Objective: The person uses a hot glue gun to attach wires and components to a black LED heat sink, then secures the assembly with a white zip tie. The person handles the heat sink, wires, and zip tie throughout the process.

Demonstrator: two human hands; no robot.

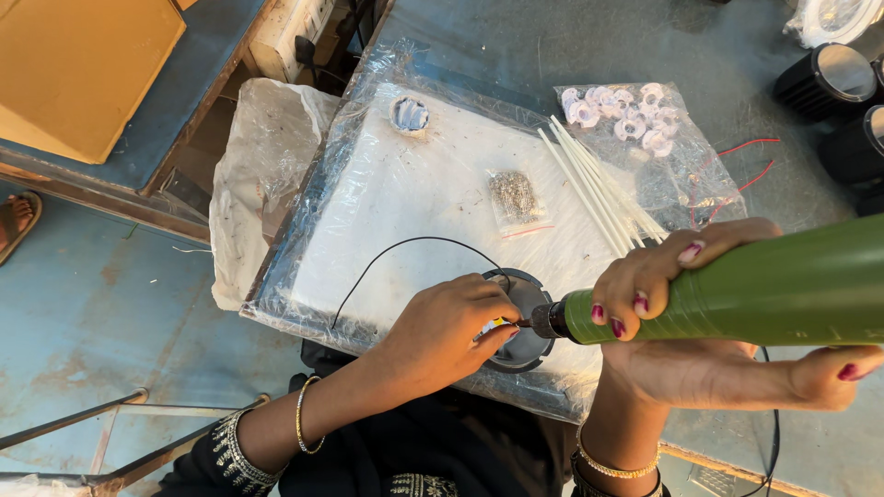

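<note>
Steadiness counts: your right hand [709,313] grips the green electric screwdriver [737,290], fingers wrapped around its barrel, bit at the round black lamp housing [521,317] on the plastic-wrapped counter [405,184]. Left hand [442,331] pinches the housing's rim; keep the bit square, press lightly.
</note>
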